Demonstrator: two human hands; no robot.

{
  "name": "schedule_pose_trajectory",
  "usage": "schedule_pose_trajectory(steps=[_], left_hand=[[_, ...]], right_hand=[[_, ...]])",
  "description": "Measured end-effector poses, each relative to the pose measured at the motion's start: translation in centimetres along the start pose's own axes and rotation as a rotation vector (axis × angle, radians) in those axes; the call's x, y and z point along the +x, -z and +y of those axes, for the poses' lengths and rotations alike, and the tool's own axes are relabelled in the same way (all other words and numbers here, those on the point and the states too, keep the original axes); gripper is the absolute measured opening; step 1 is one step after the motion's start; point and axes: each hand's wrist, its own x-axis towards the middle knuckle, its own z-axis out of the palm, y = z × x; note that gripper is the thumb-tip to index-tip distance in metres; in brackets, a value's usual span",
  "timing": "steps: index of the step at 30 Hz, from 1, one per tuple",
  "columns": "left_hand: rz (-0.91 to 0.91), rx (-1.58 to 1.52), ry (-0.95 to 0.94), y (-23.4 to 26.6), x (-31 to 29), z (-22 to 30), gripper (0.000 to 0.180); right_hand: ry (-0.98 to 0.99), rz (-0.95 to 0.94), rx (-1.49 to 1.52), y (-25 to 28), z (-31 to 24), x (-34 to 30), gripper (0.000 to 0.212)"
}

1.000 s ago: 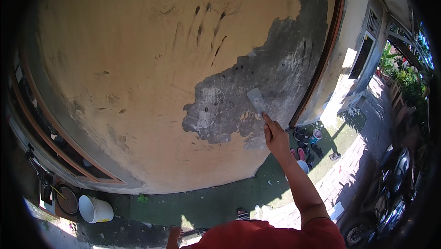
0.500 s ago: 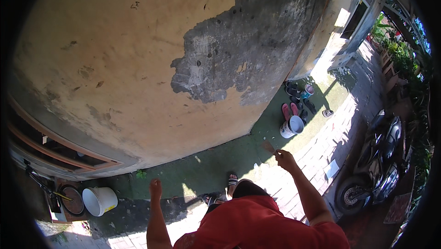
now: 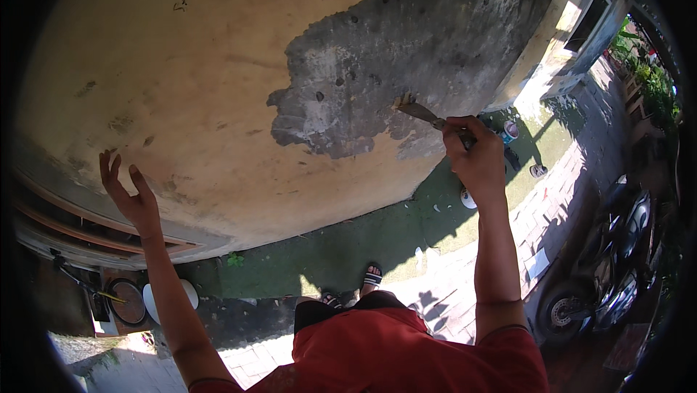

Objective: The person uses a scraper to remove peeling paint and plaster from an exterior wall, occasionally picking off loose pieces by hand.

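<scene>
My right hand (image 3: 475,152) is closed round the handle of a scraper (image 3: 420,112) with a flat metal blade. The blade tip is at a small leftover piece of tan paint inside the bare grey patch (image 3: 348,95) of the wall. Around that patch the tan paint (image 3: 210,103) has a ragged edge, with scuffs and dark marks lower down. My left hand (image 3: 131,197) is raised at the left, fingers spread and holding nothing, in front of the wall above a wooden-framed window (image 3: 80,230). Whether its fingertips touch the wall I cannot tell.
A white bucket (image 3: 190,296) stands behind my left forearm, beside a bicycle wheel (image 3: 128,301). Another white bucket (image 3: 468,198) is mostly hidden by my right arm. Beyond are a paint can (image 3: 510,131) and footwear (image 3: 538,171). A motorcycle (image 3: 610,273) is parked at right.
Both hands have risen toward the wall. My right hand brought the scraper up to the grey patch, and my left hand moved left and opened from a closed shape.
</scene>
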Motion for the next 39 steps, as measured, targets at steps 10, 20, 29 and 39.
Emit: schedule_pose_trajectory(steps=[10, 20, 29, 39], left_hand=[[0.422, 0.106, -0.356, -5.4, 9.3, -3.9, 0.049], [0.465, 0.149, -0.360, -6.5, 8.6, -6.2, 0.045], [0.434, 0.233, -0.304, -6.2, 8.9, -5.4, 0.046], [0.464, 0.225, -0.350, -6.4, 9.6, -4.1, 0.046]], right_hand=[[-0.012, 0.009, -0.177, 0.2, 0.7, 2.2, 0.024], [-0.127, -0.038, -0.178, -5.2, 4.2, 2.3, 0.020], [-0.207, 0.084, 0.076, -6.5, 7.9, -0.1, 0.020], [-0.237, 0.078, 0.202, -4.5, 5.5, 0.4, 0.019]])
